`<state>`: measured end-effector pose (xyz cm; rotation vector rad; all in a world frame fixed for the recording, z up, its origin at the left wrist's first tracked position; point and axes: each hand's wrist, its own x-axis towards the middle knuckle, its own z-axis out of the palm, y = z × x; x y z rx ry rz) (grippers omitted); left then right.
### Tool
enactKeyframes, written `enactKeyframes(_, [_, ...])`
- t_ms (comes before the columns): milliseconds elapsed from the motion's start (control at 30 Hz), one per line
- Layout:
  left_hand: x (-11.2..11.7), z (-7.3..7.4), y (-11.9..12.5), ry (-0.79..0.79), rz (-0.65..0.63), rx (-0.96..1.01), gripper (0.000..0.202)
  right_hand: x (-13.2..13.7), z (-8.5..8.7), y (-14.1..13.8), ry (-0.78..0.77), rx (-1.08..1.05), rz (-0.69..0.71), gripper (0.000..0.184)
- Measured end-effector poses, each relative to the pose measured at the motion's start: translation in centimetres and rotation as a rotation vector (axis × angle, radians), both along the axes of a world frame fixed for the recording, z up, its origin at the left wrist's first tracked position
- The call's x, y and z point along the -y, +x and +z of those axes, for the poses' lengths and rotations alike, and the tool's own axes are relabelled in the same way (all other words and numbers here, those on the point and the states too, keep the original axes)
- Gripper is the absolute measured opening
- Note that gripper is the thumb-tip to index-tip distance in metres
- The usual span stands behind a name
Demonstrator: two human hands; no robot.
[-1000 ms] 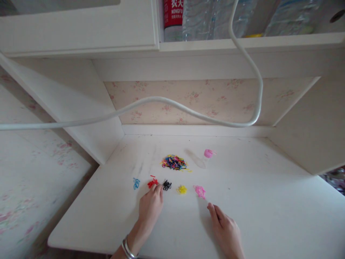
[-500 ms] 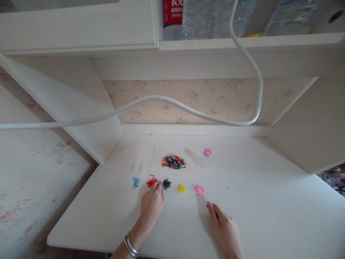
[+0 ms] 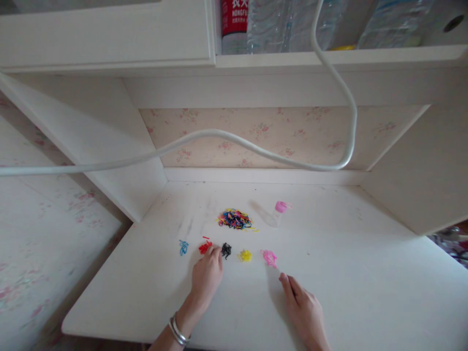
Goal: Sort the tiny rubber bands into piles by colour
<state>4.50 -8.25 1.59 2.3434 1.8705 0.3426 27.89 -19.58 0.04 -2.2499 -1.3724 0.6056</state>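
Observation:
On the white desk lies a mixed heap of small coloured rubber bands. In front of it sit small sorted piles: blue, red, black, yellow and pink. My left hand rests on the desk with its fingertips between the red and black piles, fingers drawn together; whether it pinches a band is hidden. My right hand lies flat just below the pink pile, fingers extended, holding nothing.
A small clear bottle with a pink cap lies behind the heap. A white cable hangs across the alcove. Water bottles stand on the shelf above. Side panels wall the desk left and right.
Both hands stay almost where they were; the view has shifted slightly, nothing else moved.

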Motion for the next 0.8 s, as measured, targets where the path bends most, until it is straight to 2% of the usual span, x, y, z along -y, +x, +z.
enactKeyframes(167, [-0.3, 0.1, 0.0, -0.033, 0.016, 0.073, 0.024, 0.0, 0.1, -0.1, 0.006, -0.009, 0.004, 0.049])
enactKeyframes(367, [-0.1, -0.4, -0.5, 0.002, 0.019, 0.111, 0.024, 0.0, 0.1, -0.1, -0.001, -0.047, -0.013, 0.048])
enactKeyframes(567, [1.6, -0.5, -3.1, 0.067, -0.034, 0.207, 0.025, -0.7, 0.5, 0.1, 0.075, -0.174, -0.108, 0.055])
enactKeyframes(667, [3.1, -1.3, -5.7, 0.069, -0.052, 0.29, 0.026, -2.4, 1.9, 0.1, 0.09, -0.149, -0.022, 0.051])
enactKeyframes(800, [4.7, -2.8, -8.6, 0.13, -0.035, 0.428, 0.027, -6.8, 4.3, -0.3, 0.064, 0.071, 0.168, 0.038])
